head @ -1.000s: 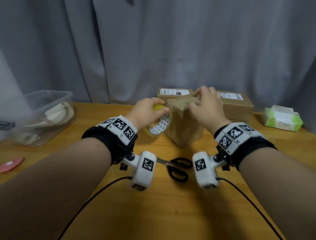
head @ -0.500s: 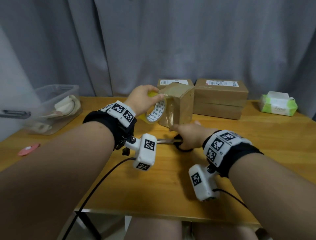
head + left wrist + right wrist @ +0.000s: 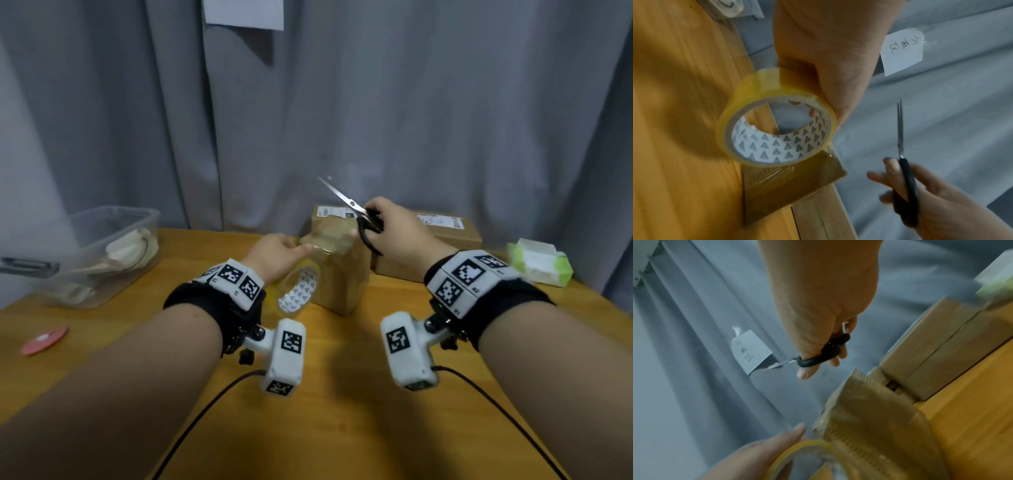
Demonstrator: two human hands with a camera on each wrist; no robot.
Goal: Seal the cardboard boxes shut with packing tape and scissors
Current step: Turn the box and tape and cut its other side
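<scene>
Scissors (image 3: 356,212) sit in the right hand (image 3: 394,229), fingers through the black plastic loops, thin steel blades together and pointing up and left at the curtain (image 3: 411,120). The left hand (image 3: 274,253) grips a tape roll (image 3: 298,291), fingers curled through its core; yellowish clear film winds round a cardboard ring printed inside with small grey triangles. A strip of that film runs from the roll onto the top of the small box (image 3: 339,274), plain brown card, standing on the wooden table (image 3: 325,411) just beside the roll. Two more boxes (image 3: 445,233) behind it carry white shipping labels, print too small to read. A paper note (image 3: 902,53) on the curtain bears handwritten characters. At right lies a green-and-white tissue pack (image 3: 537,263); at left, a clear plastic tub (image 3: 102,253).
</scene>
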